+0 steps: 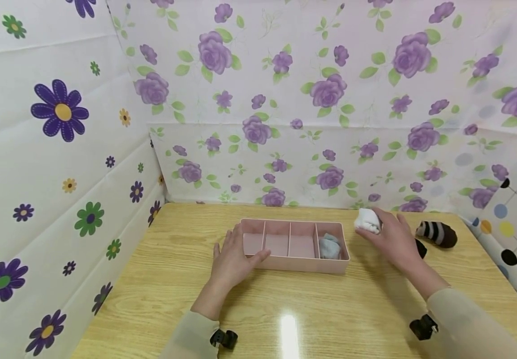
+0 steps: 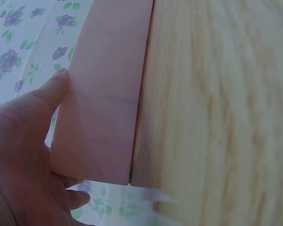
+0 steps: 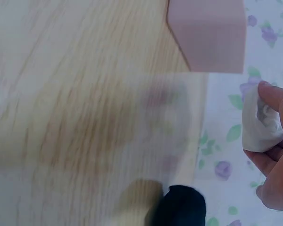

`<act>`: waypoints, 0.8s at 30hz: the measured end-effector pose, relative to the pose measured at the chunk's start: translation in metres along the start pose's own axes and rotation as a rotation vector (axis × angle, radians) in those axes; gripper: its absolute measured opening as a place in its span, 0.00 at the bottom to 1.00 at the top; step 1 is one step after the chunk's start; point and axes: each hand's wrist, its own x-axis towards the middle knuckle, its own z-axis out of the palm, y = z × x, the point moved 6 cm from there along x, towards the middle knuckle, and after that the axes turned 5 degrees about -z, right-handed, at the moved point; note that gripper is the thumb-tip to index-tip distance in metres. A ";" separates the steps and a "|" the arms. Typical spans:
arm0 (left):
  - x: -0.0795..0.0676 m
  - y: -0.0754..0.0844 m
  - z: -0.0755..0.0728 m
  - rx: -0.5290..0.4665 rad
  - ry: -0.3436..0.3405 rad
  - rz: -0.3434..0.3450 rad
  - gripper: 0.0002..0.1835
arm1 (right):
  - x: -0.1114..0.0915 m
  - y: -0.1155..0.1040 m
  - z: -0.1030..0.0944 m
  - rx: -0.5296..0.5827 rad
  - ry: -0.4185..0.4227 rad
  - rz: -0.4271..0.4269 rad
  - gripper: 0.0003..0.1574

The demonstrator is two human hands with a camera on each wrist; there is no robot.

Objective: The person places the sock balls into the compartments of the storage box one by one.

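My right hand (image 1: 395, 240) pinches a small white rolled sock (image 1: 367, 220), held up just beyond the right end of a pink divided box (image 1: 301, 264). Thumb and fingers press the sock from opposite sides in the right wrist view, where the box's end wall (image 3: 212, 37) shows nearby. At the box's left end rests my left hand (image 1: 232, 260), its thumb along the front rim and its fingers spread by the end wall. A pale blue-grey rolled sock (image 1: 330, 247) lies in the rightmost compartment; no items show in the other compartments.
Right of my right hand lies a dark brown sock roll with grey stripes (image 1: 438, 234). A black roll (image 1: 420, 248) beside it is partly hidden by my wrist. Flowered sheets (image 1: 258, 164) hang behind and at the left of the wooden table (image 1: 186, 234).
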 end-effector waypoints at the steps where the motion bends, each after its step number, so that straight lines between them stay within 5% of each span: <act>1: 0.000 0.000 0.000 0.000 0.000 0.000 0.65 | 0.000 -0.003 0.000 0.010 0.001 0.003 0.54; 24: 0.001 0.000 0.002 -0.012 0.004 0.006 0.64 | 0.000 -0.055 0.012 0.106 -0.026 -0.020 0.56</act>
